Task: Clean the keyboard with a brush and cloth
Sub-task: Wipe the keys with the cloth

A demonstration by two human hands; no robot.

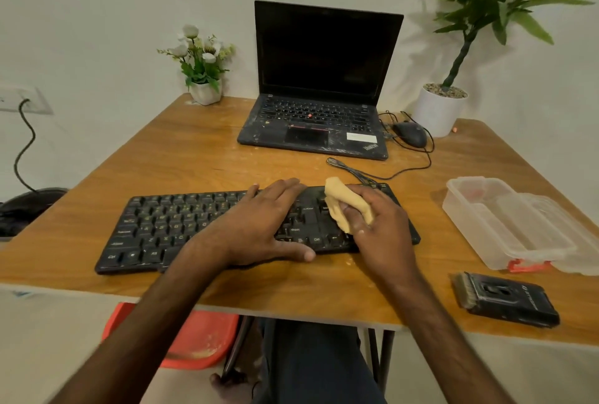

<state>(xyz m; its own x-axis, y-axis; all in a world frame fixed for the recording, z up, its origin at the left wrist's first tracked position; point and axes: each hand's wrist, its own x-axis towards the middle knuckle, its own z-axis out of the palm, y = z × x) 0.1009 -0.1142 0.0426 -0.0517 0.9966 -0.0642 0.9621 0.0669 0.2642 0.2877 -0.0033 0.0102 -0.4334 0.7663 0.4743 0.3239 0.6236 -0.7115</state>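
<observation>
A black keyboard (168,225) lies across the front of the wooden table (194,150). My left hand (259,225) rests flat on its middle keys, fingers spread, thumb at the front edge. My right hand (379,222) is closed around a crumpled yellow cloth (337,206) and presses it on the keyboard's right end. A black brush (505,300) with short bristles lies on the table near the front right edge, apart from both hands.
An open black laptop (321,112) stands at the back, with a wired mouse (410,133) and its cable beside it. A clear plastic box (505,225) sits at the right. A flower pot (204,89) and a potted plant (440,108) stand at the back.
</observation>
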